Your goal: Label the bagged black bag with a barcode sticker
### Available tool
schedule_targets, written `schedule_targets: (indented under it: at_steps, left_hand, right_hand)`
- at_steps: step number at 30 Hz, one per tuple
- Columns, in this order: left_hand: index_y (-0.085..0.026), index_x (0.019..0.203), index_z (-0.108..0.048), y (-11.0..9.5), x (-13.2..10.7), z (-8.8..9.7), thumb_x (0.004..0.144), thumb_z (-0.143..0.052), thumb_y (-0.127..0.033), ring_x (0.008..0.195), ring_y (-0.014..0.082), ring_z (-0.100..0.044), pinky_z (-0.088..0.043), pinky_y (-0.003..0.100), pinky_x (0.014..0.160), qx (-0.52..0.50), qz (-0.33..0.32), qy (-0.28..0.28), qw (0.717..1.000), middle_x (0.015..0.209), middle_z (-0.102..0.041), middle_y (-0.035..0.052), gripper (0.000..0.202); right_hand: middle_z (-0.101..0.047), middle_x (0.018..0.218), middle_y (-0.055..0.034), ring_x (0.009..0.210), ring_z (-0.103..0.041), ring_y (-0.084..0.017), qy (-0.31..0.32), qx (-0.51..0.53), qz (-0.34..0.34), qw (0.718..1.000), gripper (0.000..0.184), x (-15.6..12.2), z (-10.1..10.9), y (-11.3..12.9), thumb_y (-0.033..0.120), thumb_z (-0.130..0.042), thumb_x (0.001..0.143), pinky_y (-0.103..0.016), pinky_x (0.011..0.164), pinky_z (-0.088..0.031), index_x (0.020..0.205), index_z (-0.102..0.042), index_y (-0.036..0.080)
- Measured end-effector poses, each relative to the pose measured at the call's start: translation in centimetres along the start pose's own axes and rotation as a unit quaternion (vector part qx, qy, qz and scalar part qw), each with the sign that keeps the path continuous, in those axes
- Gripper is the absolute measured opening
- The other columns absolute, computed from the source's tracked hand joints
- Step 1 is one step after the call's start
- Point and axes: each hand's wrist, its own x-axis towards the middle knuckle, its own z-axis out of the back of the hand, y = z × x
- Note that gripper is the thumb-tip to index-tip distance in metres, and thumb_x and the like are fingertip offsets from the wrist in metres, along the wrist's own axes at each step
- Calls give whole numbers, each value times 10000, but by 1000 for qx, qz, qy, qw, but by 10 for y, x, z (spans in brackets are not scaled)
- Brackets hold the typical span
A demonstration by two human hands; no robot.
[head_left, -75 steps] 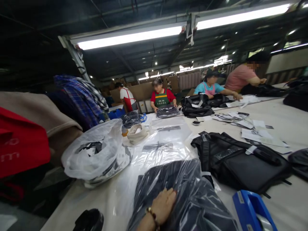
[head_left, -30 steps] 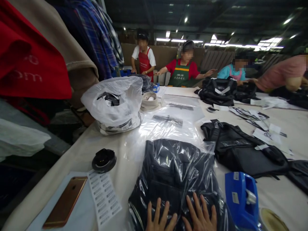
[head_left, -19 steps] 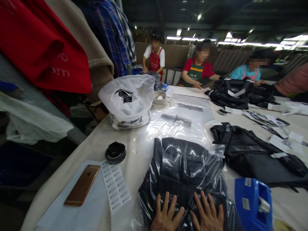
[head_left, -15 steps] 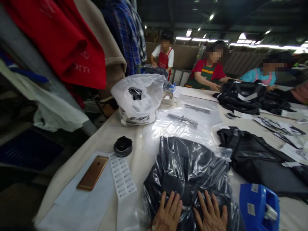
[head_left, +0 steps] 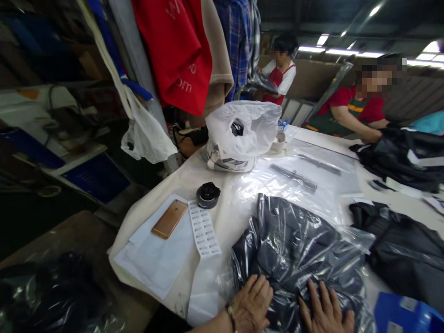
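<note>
A black bag in a clear plastic bag (head_left: pixel 294 236) lies on the table in front of me. My left hand (head_left: pixel 252 303) rests flat on its near left part, fingers stretched out and close together. On the near right part my right hand (head_left: pixel 326 307) presses down with fingers spread. Neither hand grips anything. Left of the packed bag runs a strip of printed labels (head_left: pixel 205 229). Beside the strip a gold phone (head_left: pixel 169 219) lies on white sheets (head_left: pixel 156 259). A dark roll (head_left: pixel 208 196) sits above the labels.
Flat clear plastic bags (head_left: pixel 287 180) lie beyond the packed one. A white plastic sack (head_left: pixel 243 132) stands at the far left edge. Black bags (head_left: pixel 405 254) and a blue object (head_left: pixel 405 312) are at right. Two co-workers (head_left: pixel 357 108) stand across the table.
The view has swung left, so the table things appear further right. My left hand's fingers are closer together; both hands stay on the packed bag. The far co-worker now holds up a dark packed item.
</note>
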Motion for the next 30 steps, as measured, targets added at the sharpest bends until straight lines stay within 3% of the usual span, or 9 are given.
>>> schedule_targets:
  at_steps: [3,6,11,17,24,27,30]
  left_hand:
    - [-75,1321,-331,0,0,17,881,-388,-454,1294,238,-296,-297,378,1051,-46,32,24,998,1346,-440,105,584]
    - [-56,1338,-295,2,-2,18,867,-439,-400,1309,258,-261,-300,391,1050,-67,31,30,997,1356,-420,130,601]
    - [-49,1346,-273,8,-8,18,842,-486,-298,1312,250,-257,-328,364,1030,-61,1,28,998,1343,-436,134,601]
    - [-95,1327,-338,12,-2,23,873,-423,-428,1270,233,-335,-281,338,1022,-26,-12,22,999,1313,-476,93,570]
    - [-71,1285,-400,11,10,13,867,-385,-510,1167,257,-440,-316,363,938,-44,-9,99,994,1215,-549,130,607]
    - [-76,1318,-355,12,9,13,860,-433,-463,1176,258,-425,-315,369,935,-43,-10,83,996,1226,-539,134,605]
    - [-71,1334,-326,16,7,14,857,-457,-408,1168,251,-433,-322,362,934,-31,-28,38,998,1218,-545,130,599]
  right_hand:
    - [-468,1296,-142,1263,-303,-334,-10,-28,-34,999,575,6,13,15,481,-229,840,-616,980,-169,1299,-433,201]
    - [-441,1315,-169,1279,-274,-317,-13,-42,-40,998,570,9,18,21,471,-251,854,-584,1008,-159,1236,-493,125]
    - [-434,1327,-150,1288,-264,-299,-10,-36,-48,998,525,9,20,20,452,-275,868,-574,1018,-155,1229,-498,143]
    - [-435,1330,-138,1287,-268,-293,-7,-29,-53,998,482,9,22,21,423,-311,868,-565,1023,-149,1216,-508,154]
    - [-435,1335,-141,1288,-270,-315,3,14,-70,997,474,11,17,19,424,-379,857,-595,1025,-114,1251,-480,180]
    - [-428,1349,-103,1279,-312,-281,38,89,-68,993,457,7,27,6,416,-363,881,-574,1037,-141,1299,-419,239]
    - [-326,1420,-71,1307,-274,-239,78,161,-53,982,498,-10,44,-9,398,-368,895,-509,1058,-193,1371,-287,272]
